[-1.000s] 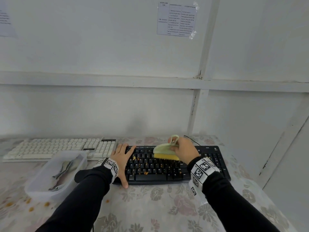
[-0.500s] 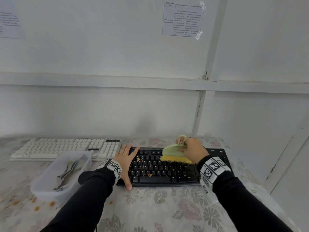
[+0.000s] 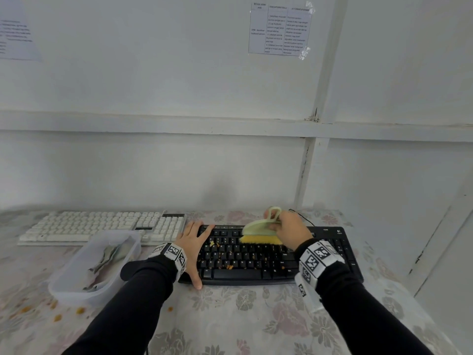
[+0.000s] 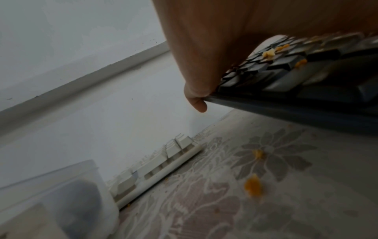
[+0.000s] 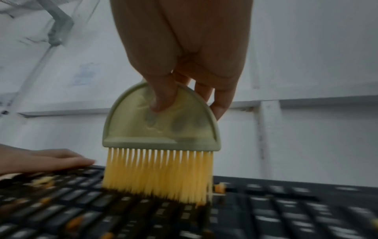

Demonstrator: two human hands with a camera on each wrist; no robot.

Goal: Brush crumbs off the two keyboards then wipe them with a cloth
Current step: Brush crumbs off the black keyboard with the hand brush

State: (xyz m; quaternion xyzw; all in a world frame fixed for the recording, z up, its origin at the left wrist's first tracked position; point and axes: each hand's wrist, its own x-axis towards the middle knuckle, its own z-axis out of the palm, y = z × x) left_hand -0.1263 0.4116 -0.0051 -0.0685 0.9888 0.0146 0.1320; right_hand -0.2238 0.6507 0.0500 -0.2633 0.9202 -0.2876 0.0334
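The black keyboard (image 3: 271,254) lies on the flowered tablecloth (image 3: 230,316), with white letter legends on its keys and a small logo mark at its far right corner, too small to read. A taped paper sheet (image 3: 280,29) on the wall carries a printed table whose text is too fine to make out. Both wrists wear bands printed with black-and-white square codes.

The right hand (image 3: 289,230) grasps the pale green brush (image 3: 258,226) by its handle, thumb pressed on the half-round head; the yellow bristles touch the upper key rows. The left hand (image 3: 193,242) lies flat, fingers straight, on the keyboard's left end, thumb down at the near edge. Orange crumbs (image 3: 229,266) dot the keys and the cloth.

The white keyboard (image 3: 102,226) sits to the left by the wall, a clear plastic tub (image 3: 94,265) just in front of it holding a crumpled cloth (image 3: 107,254).

Only the right wrist view shows the thumb's hold on the brush (image 5: 161,126) and the bristle tips bending on the keys; only the left wrist view shows crumbs (image 4: 253,186) on the cloth between the two keyboards, and a fingertip curling over the black keyboard's edge (image 4: 286,106)
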